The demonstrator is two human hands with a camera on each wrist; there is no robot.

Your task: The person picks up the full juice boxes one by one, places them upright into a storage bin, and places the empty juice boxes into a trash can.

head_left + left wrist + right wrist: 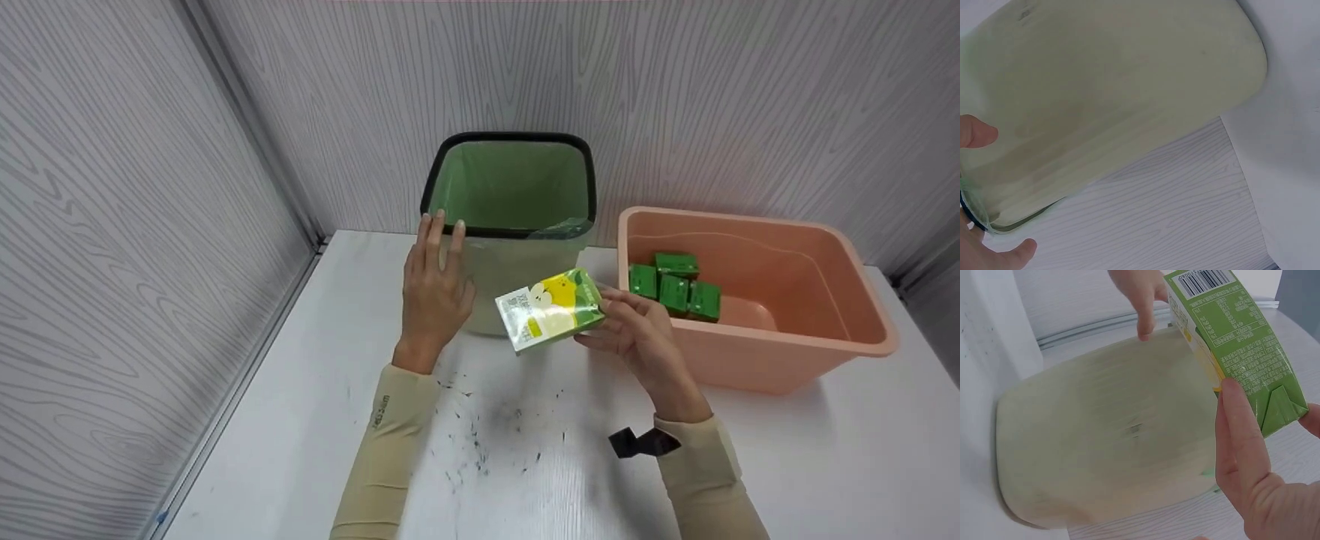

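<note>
A small green and white juice carton point(551, 307) with yellow fruit printed on it is pinched at one end by my right hand point(645, 341). In the right wrist view the carton point(1247, 349) shows its barcode side, with fingers on one face. It hangs in front of a translucent green bin point(517, 187) with a black rim. My left hand point(435, 292) rests its spread fingers on the front left part of that rim. In the left wrist view the bin's side point(1112, 84) fills most of the picture, thumb and fingertips at its edge.
On the right stands a pink tub point(780, 341) with several green cartons point(675, 289) at its left end. Wood-grain panels point(135, 225) close off the back and sides of the white table point(300, 420). Dark specks mark the table in front of the bin.
</note>
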